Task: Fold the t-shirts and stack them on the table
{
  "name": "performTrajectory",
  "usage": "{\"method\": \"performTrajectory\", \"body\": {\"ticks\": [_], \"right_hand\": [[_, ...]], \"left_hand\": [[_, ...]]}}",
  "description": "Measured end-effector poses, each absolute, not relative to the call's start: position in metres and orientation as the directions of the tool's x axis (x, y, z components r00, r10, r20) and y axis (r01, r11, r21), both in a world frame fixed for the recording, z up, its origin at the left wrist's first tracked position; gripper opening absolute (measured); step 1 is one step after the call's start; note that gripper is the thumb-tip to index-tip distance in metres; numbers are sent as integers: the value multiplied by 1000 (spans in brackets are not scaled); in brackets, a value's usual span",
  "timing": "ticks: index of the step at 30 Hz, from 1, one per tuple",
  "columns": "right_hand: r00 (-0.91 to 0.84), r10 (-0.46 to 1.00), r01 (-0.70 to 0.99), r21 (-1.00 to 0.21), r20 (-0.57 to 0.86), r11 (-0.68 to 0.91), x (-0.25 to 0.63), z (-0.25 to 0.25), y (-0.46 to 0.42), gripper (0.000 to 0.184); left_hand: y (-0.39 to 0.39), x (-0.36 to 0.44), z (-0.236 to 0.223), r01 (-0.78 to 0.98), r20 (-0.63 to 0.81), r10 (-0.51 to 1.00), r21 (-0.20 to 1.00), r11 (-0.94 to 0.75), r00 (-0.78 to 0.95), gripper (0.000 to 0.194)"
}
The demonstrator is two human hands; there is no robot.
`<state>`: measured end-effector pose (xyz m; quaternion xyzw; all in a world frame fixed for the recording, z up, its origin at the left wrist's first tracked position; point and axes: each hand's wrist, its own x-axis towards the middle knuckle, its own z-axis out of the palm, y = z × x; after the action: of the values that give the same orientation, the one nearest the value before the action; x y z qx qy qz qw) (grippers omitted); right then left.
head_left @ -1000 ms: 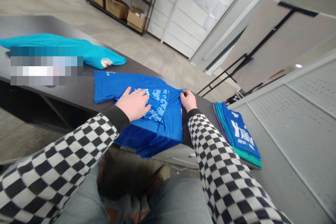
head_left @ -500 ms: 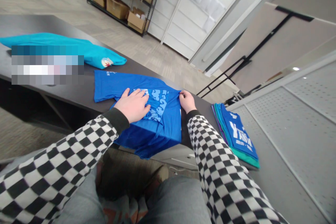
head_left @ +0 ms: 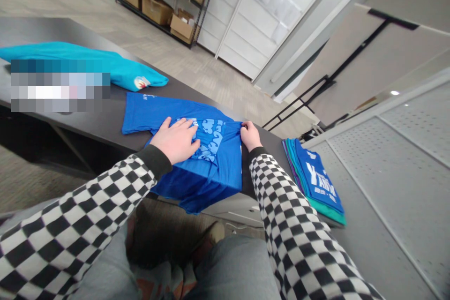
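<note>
A blue T-shirt (head_left: 228,173) with light-blue lettering lies across the dark table, its lower part draping over the near edge. My left hand (head_left: 177,140) rests flat on the printed area with the fingers spread. At the shirt's far right corner, my right hand (head_left: 250,135) pinches the fabric, which is drawn into creases towards the fingers. One sleeve stretches out to the left of my left hand. The fingertips of my right hand are partly hidden.
A turquoise garment (head_left: 119,68) lies on the table (head_left: 96,124) at the left, beside a pixelated patch. A stack of folded shirts (head_left: 319,178) sits at the right, against a grey perforated panel (head_left: 397,187). Behind the table stands a shelf with cardboard boxes (head_left: 156,8).
Almost nothing differs. The shirt's left sleeve has shifted slightly left, and the view has moved a little. Both hands keep their places on the shirt.
</note>
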<state>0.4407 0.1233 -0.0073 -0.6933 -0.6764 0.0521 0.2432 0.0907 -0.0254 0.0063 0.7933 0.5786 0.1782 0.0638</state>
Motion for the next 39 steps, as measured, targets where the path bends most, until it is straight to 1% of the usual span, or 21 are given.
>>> {"method": "performTrajectory", "body": {"ticks": [4,8,11,14,15,17,19,21,26,30,34,37,39], "right_hand": [[66,961,897,-439,270,62,443,-8,124,47],[7,962,905,-412,273,110,443,-8,127,44],[-2,962,910,-398,274,116,443,-9,128,49],[-14,961,912,-391,276,126,444,-10,128,57],[-21,962,913,-386,271,128,444,-11,128,58],[-28,967,921,-370,254,124,445,-11,129,58],[-34,969,928,-352,246,122,446,-11,129,58],[-44,968,932,-339,245,128,446,-11,130,57],[-77,969,938,-313,235,150,446,-10,131,54],[-93,973,943,-296,212,155,445,-9,129,53],[-99,969,944,-287,228,164,442,-8,127,53],[-86,968,947,-284,235,153,439,-8,126,53],[-73,968,947,-288,239,142,437,-7,124,54]], "left_hand": [[-28,90,7,893,221,938,311,-327,267,56],[-33,88,14,896,235,936,299,-328,264,52],[-19,80,27,898,213,938,292,-328,273,58],[14,65,39,870,208,923,319,-377,324,68],[26,60,41,860,193,920,330,-389,342,72],[46,52,39,866,111,929,337,-370,354,78],[59,48,31,900,3,949,314,-301,316,82],[63,47,22,928,-65,962,286,-238,266,86],[58,44,17,945,-87,974,274,-180,211,93],[54,37,21,960,-114,978,241,-143,175,91],[50,32,25,968,-88,983,208,-141,162,87],[54,37,41,982,-106,984,137,-132,147,80],[63,50,56,984,-99,981,85,-158,166,74]]}}
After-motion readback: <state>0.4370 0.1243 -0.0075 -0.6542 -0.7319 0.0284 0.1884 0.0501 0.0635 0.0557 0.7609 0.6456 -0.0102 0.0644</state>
